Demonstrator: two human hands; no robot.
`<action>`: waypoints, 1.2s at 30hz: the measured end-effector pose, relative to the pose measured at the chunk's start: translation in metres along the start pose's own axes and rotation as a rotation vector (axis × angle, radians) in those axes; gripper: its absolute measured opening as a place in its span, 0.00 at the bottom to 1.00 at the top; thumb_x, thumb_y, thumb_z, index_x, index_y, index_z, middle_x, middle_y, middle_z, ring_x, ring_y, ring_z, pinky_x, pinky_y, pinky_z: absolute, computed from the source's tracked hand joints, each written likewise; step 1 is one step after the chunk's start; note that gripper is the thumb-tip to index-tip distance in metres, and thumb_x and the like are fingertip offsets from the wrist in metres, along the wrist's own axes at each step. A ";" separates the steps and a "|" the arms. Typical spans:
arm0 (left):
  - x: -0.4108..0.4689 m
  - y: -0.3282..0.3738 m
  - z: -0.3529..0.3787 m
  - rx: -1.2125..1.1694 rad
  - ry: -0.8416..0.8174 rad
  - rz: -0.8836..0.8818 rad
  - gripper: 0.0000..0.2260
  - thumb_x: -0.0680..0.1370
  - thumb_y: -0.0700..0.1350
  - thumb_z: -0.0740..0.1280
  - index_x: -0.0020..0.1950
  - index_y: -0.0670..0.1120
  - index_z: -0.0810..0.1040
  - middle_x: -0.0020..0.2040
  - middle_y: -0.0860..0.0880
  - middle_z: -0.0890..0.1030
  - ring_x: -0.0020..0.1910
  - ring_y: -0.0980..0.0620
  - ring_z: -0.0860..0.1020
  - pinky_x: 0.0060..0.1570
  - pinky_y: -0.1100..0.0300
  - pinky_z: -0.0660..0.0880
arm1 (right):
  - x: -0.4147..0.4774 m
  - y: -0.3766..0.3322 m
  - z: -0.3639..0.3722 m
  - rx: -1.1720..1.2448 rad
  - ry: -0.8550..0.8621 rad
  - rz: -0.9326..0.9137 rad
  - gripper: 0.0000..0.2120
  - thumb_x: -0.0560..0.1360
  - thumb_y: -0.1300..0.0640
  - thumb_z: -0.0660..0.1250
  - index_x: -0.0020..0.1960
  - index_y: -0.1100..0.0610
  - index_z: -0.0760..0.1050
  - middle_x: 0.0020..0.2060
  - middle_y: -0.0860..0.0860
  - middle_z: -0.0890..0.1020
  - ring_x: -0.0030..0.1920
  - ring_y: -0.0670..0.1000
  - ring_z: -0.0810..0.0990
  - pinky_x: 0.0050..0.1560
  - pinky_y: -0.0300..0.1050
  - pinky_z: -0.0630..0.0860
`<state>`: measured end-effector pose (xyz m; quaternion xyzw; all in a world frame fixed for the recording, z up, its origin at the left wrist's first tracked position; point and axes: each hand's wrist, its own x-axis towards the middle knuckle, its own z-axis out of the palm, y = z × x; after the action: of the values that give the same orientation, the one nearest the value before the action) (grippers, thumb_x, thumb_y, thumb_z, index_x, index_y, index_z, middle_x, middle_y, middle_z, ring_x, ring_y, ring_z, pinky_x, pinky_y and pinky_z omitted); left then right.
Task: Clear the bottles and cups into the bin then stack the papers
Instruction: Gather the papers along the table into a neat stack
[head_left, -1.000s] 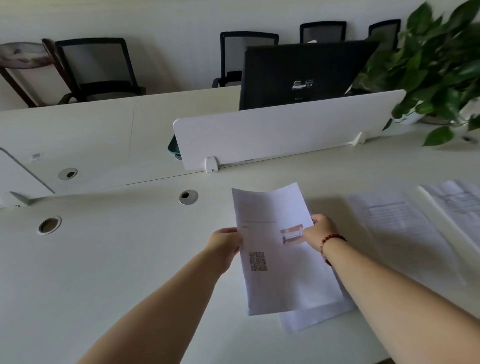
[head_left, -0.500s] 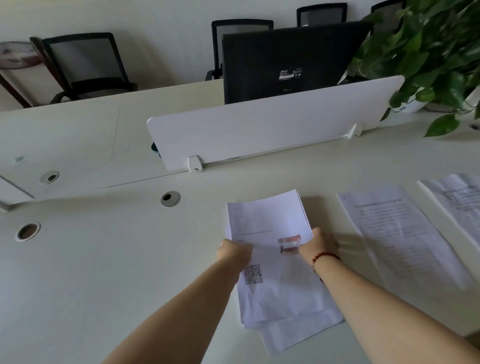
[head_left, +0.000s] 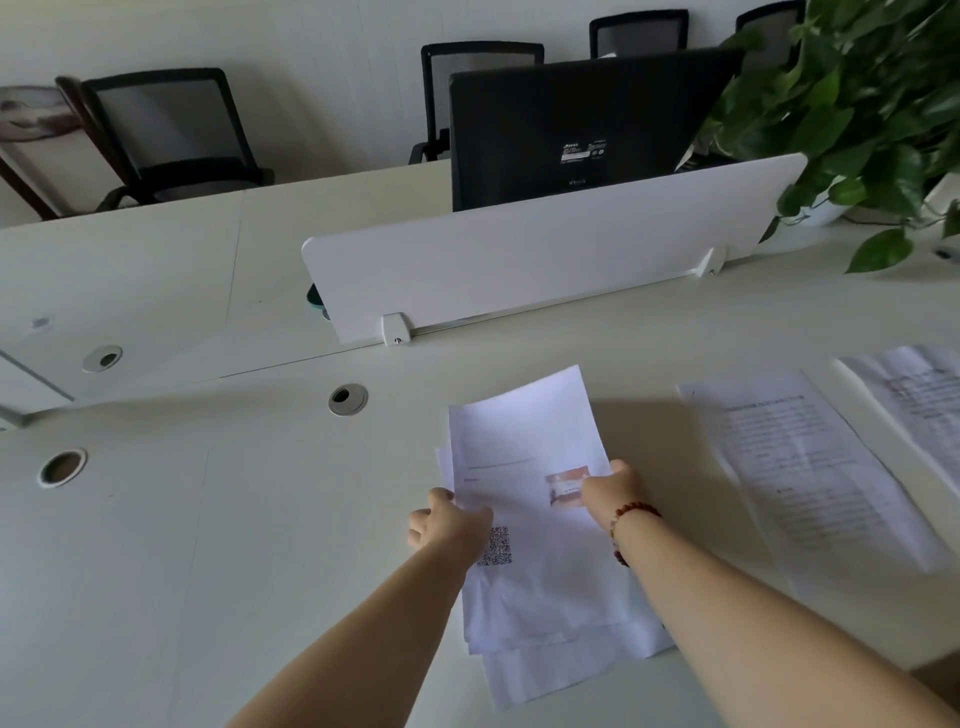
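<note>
A small pile of white papers (head_left: 530, 447) lies on the desk in front of me; its top sheet bears a QR code and a small photo. My left hand (head_left: 447, 525) grips the pile's left edge. My right hand (head_left: 610, 491), with a red bead bracelet at the wrist, grips the right edge. The sheets sit unevenly, lower ones sticking out at the bottom and left. To the right, a printed sheet (head_left: 810, 478) lies flat, and another paper (head_left: 919, 395) lies beyond it at the frame's edge. No bottles, cups or bin are in view.
A white divider panel (head_left: 545, 260) stands across the desk behind the papers, with a black monitor (head_left: 582, 130) behind it. A leafy plant (head_left: 872, 114) is at the far right. Cable holes (head_left: 347, 399) dot the desk (head_left: 208, 545) on the left. Black chairs (head_left: 171, 135) line the wall.
The top sheet, held up a second ago, has come down onto the sheets beneath. Both hands keep hold of the pile's edges.
</note>
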<state>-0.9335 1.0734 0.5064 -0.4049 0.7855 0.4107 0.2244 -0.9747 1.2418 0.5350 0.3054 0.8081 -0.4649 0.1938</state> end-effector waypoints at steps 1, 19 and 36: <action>0.001 -0.002 -0.003 -0.012 0.027 0.010 0.28 0.75 0.51 0.66 0.72 0.49 0.62 0.66 0.43 0.65 0.67 0.43 0.64 0.57 0.55 0.66 | -0.002 0.000 0.001 -0.006 0.015 -0.037 0.11 0.78 0.65 0.58 0.59 0.63 0.72 0.52 0.54 0.78 0.45 0.55 0.74 0.47 0.41 0.69; -0.043 0.023 -0.141 -0.459 -0.296 0.661 0.08 0.78 0.42 0.71 0.55 0.42 0.83 0.52 0.44 0.86 0.52 0.46 0.84 0.55 0.51 0.80 | -0.074 -0.068 -0.018 0.647 0.063 -0.289 0.18 0.70 0.77 0.52 0.50 0.63 0.75 0.29 0.50 0.85 0.33 0.51 0.84 0.36 0.37 0.79; -0.048 -0.022 -0.130 -0.396 -0.189 0.644 0.03 0.76 0.44 0.72 0.49 0.49 0.84 0.46 0.51 0.87 0.46 0.53 0.85 0.46 0.60 0.81 | -0.086 -0.051 0.013 0.430 0.152 -0.361 0.14 0.71 0.67 0.56 0.44 0.51 0.75 0.41 0.54 0.83 0.41 0.58 0.81 0.46 0.48 0.78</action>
<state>-0.8905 0.9801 0.6024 -0.1332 0.7539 0.6392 0.0730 -0.9458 1.1840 0.6122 0.2245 0.7444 -0.6284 -0.0224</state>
